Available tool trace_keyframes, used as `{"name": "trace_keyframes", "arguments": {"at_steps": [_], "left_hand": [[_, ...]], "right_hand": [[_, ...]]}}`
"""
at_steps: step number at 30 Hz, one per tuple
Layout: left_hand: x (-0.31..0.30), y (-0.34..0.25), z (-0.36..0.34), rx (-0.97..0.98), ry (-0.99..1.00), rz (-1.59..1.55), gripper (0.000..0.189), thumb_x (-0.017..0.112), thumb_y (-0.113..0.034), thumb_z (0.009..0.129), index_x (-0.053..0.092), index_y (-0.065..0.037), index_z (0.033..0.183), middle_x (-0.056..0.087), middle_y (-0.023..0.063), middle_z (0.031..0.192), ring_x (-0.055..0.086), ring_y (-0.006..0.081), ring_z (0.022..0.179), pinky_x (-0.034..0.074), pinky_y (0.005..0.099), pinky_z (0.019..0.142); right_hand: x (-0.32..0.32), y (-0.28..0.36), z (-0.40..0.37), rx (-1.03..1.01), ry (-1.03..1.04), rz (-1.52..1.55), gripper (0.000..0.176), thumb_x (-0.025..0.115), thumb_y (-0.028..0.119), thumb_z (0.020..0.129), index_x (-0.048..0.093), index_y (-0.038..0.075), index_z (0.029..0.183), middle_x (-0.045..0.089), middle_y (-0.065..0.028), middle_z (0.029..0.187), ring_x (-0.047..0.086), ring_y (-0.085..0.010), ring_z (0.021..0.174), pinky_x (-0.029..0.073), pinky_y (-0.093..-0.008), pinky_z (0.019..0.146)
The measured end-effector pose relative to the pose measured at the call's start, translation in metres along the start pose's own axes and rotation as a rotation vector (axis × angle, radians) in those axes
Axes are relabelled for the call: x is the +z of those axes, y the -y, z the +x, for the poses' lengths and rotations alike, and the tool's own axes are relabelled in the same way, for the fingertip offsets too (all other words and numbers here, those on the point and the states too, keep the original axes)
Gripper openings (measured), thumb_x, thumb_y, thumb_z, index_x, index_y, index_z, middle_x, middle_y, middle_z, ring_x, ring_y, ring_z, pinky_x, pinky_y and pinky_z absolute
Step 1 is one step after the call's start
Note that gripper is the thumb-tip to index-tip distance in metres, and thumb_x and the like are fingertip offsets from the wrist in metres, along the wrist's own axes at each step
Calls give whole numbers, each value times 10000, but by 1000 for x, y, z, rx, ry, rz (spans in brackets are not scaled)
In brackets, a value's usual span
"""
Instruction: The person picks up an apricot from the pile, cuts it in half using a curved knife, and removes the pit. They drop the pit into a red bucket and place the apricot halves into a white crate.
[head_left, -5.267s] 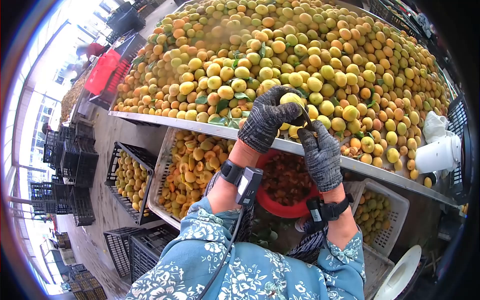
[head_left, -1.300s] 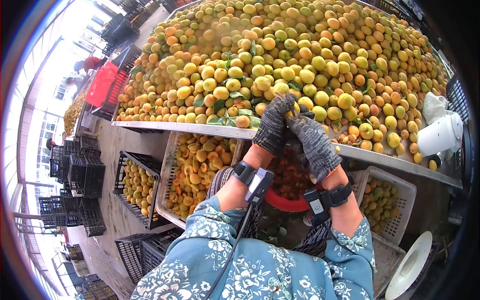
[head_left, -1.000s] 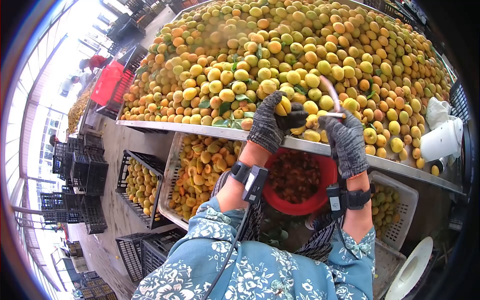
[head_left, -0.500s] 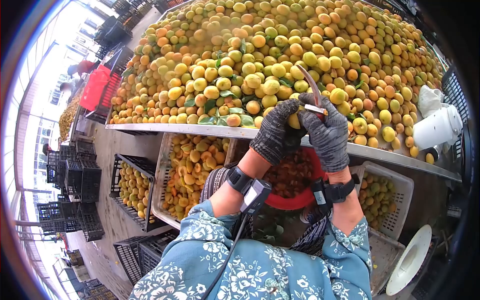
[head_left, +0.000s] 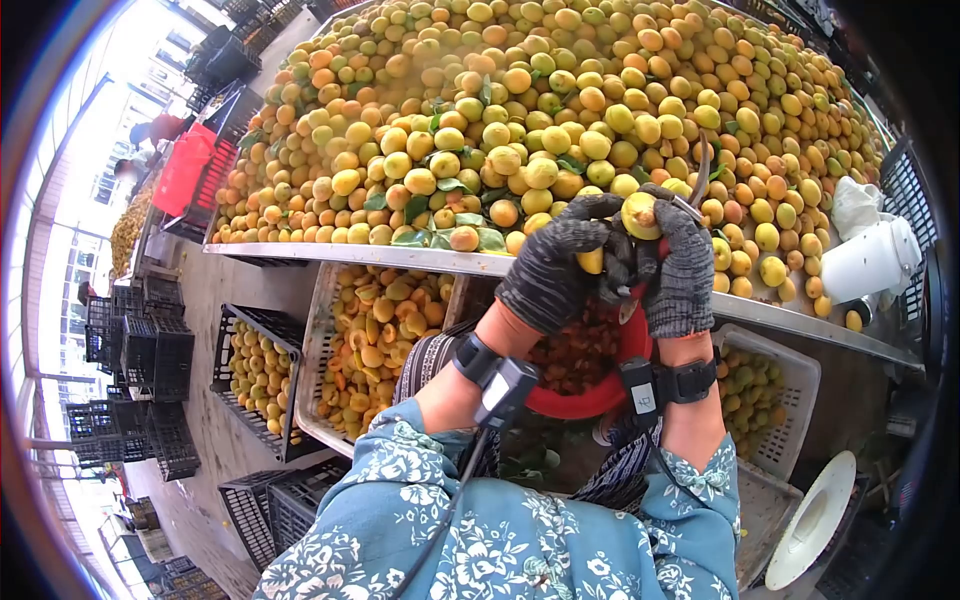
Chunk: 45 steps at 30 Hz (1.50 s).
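Both hands wear dark grey knit gloves and meet at the table's front edge, above a red basin (head_left: pixel 578 402) of dark pieces. My left hand (head_left: pixel 560 262) is curled round a yellow piece of fruit (head_left: pixel 590 262). In my right hand (head_left: pixel 683 268) is a knife with a curved blade (head_left: pixel 703 170) pointing up. A yellow-green fruit (head_left: pixel 640 216), its top looking cut, sits between the two hands at the right fingers. Behind them a large pile of yellow-orange fruit (head_left: pixel 520 130) covers the table (head_left: pixel 380 256).
A pale crate (head_left: pixel 318 385) of halved fruit and a black crate (head_left: pixel 290 335) stand lower left. At the right are a white bucket (head_left: pixel 870 262), a pale crate (head_left: pixel 803 390) of green fruit and a pale round lid (head_left: pixel 815 520). Another person (head_left: pixel 160 130) is at far left.
My hands have moved apart slightly, the right one to the right with the knife. The knife blade has turned more upright, and a fruit now shows clearly between the hands.
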<state>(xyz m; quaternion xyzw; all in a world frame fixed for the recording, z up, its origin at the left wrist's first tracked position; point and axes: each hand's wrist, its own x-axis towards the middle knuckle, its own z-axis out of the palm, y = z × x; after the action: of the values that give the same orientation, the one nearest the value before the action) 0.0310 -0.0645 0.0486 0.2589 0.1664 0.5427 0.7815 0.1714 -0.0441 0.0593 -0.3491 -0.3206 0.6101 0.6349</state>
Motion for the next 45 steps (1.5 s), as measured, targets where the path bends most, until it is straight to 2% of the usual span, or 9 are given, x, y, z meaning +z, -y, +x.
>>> {"name": "trace_keyframes", "arguments": {"at_steps": [5,8,10,13,14,17,21,38,45], "left_hand": [[1,-9,-3,2,-83,272,566,639,-174,814,451,10,1316,617,111,1092,594,178,971,480,283,848],[17,-6,3,150,-146,486,548,720,-54,761,503,-12,1262,631,51,983,595,102,805,513,223,665],[11,-6,1,101,-197,491,523,712,-71,781,505,-10,1258,633,45,957,593,89,766,499,213,623],[8,-6,1,74,-218,477,461,684,-139,836,502,-7,1238,635,38,859,575,71,639,460,201,538],[7,-8,0,33,-206,491,449,676,-165,840,499,-10,1223,631,39,836,565,72,609,449,198,514],[4,-5,0,-24,-192,527,431,662,-219,840,489,-22,1182,621,50,800,536,81,530,421,202,448],[4,6,-1,-65,-176,447,420,663,-172,812,504,-47,1180,602,42,776,532,85,512,416,213,421],[18,34,-2,82,-7,1086,490,737,-73,701,537,-60,1149,582,39,1007,548,110,869,489,261,755],[22,37,-5,215,31,1217,557,759,-102,682,514,-11,1174,556,130,1082,545,258,1033,431,333,929]], "right_hand": [[-4,8,-3,142,46,-57,211,561,171,886,637,16,1006,629,-43,697,499,-72,407,388,-198,372],[11,-2,-4,30,-27,-96,184,606,146,869,635,23,1004,628,-21,732,518,-50,473,394,-184,405],[11,6,-10,53,-51,-191,170,645,114,849,639,24,993,633,-5,804,573,-48,692,457,-184,581],[4,4,-7,-19,37,-378,170,660,126,851,644,28,989,627,0,805,571,-49,689,457,-183,586],[2,3,-4,-11,9,-276,133,669,138,855,642,39,939,616,0,717,534,-50,516,404,-179,430],[-6,19,5,6,-142,-169,112,673,154,858,633,51,873,592,-5,625,476,-61,393,331,-185,334],[-17,36,9,-86,-6,29,148,664,189,867,608,62,814,483,8,505,430,-89,346,327,-223,331],[-11,43,0,-380,-42,-48,201,634,205,886,620,21,967,487,-4,573,446,-101,447,382,-247,428],[-1,38,-7,-475,-11,-136,202,640,209,881,615,25,961,493,4,573,446,-88,443,383,-239,423]]}}
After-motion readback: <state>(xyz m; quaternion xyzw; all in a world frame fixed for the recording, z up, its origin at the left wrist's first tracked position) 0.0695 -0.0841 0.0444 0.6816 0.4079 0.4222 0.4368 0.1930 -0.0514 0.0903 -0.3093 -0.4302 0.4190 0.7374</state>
